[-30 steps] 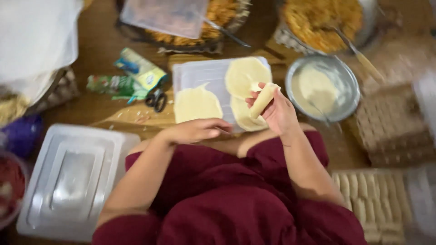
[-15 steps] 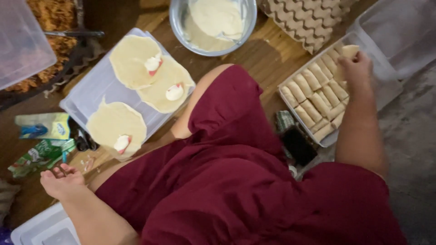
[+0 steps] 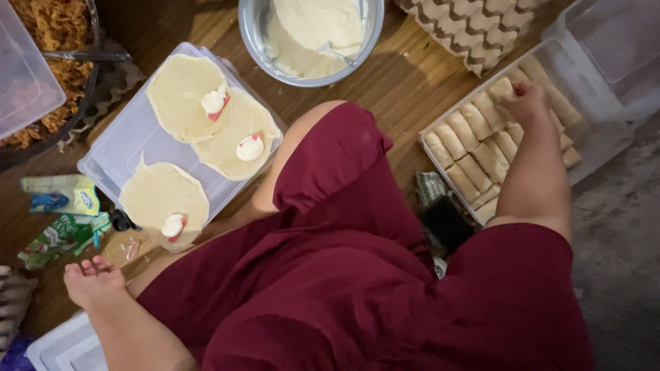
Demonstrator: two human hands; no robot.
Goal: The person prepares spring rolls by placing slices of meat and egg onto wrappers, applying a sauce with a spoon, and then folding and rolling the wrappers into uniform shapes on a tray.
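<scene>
Right hand [image 3: 526, 103], fingers closed on a roll [image 3: 501, 89] lying diagonally in the tray [image 3: 440, 124]; grip partly hidden. Left hand [image 3: 93, 282] loosely curled, holding nothing.

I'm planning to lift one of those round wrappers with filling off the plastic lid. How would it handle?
Probably floppy: each wrapper lies thin and flat, and one's edge droops over the lid. Likely tear-prone and a bit sticky where two overlap. The filling dab sits loose on top, so tilting may slide it.

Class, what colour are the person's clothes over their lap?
Dark maroon red clothes, plain with no pattern, best seen in the head view.
</scene>
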